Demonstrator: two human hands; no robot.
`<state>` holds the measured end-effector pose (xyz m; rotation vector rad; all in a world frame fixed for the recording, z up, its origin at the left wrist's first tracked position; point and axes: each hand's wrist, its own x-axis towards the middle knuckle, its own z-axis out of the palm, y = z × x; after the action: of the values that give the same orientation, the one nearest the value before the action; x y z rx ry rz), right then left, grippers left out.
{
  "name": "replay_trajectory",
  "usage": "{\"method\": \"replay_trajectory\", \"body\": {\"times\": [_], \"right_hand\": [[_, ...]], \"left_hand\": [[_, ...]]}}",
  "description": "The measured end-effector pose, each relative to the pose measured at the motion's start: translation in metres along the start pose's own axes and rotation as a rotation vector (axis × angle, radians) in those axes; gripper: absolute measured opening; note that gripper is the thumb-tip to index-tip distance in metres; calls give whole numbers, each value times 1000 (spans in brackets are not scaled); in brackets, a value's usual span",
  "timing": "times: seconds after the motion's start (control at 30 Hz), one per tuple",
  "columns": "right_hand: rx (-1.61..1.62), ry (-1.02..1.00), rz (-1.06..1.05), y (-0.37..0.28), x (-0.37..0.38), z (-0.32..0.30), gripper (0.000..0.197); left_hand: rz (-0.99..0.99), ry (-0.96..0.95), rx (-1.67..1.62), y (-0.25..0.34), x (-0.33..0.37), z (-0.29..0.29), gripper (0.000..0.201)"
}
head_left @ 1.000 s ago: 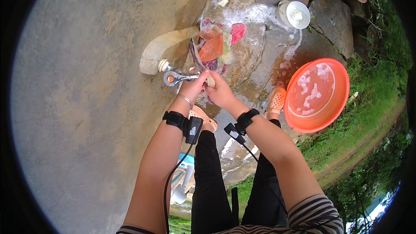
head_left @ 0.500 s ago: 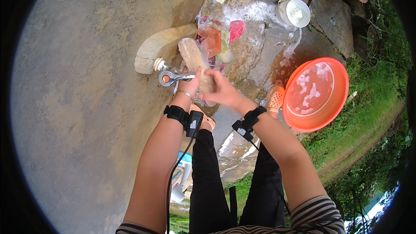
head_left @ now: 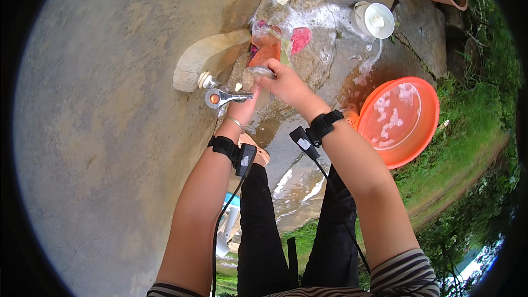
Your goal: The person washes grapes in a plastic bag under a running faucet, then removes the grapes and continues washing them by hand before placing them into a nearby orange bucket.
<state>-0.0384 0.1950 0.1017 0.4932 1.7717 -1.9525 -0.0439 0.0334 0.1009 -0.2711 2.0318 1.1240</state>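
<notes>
Just beyond the tap (head_left: 220, 98), a wet beige shoe insole (head_left: 256, 73) is held up, its rounded end tilted toward me. My right hand (head_left: 286, 83) pinches its right edge between thumb and fingers. From below, my left hand (head_left: 245, 109) grips the lower part, and the tap's chrome lever hides some of its fingers. Beyond the hands, several wet pieces lie in a heap on the stone: an orange-brown insole (head_left: 266, 54), something green under it and a pink-red piece (head_left: 300, 40) to the right.
A curved concrete block (head_left: 206, 58) stands behind the tap. On the right, an orange basin (head_left: 426, 132) holds sudsy water. A white bucket (head_left: 379, 20) lies farther off, beside foam on the wet stone slab (head_left: 316, 77). My orange clogs (head_left: 257, 151) are below my hands.
The insole, lying long and flat between my hands before, is now tipped up and looks shorter. My right hand has shifted up and grips its edge, fingers more closed.
</notes>
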Motion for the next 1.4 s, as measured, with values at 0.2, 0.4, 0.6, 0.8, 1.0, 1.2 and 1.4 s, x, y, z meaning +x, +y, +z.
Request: {"method": "replay_trajectory", "body": {"times": [0.2, 0.4, 0.6, 0.8, 1.0, 1.2, 1.4], "right_hand": [[-123, 27, 11, -5, -3, 13, 31], [324, 41, 116, 11, -1, 21, 38], [117, 52, 173, 5, 2, 21, 31], [261, 79, 59, 4, 5, 23, 25], [566, 39, 103, 5, -13, 17, 23], [545, -54, 59, 8, -29, 14, 31], [86, 37, -116, 16, -26, 15, 42]], "left_hand": [[-11, 35, 24, 4, -11, -10, 59], [105, 194, 223, 1, -7, -3, 39], [121, 176, 240, -1, -13, -9, 38], [-78, 160, -115, -24, 4, -19, 57], [-482, -229, -1024, 19, -20, -3, 58], [-194, -181, -911, 17, -13, 13, 54], [-293, -170, -918, 13, -16, 8, 41]]}}
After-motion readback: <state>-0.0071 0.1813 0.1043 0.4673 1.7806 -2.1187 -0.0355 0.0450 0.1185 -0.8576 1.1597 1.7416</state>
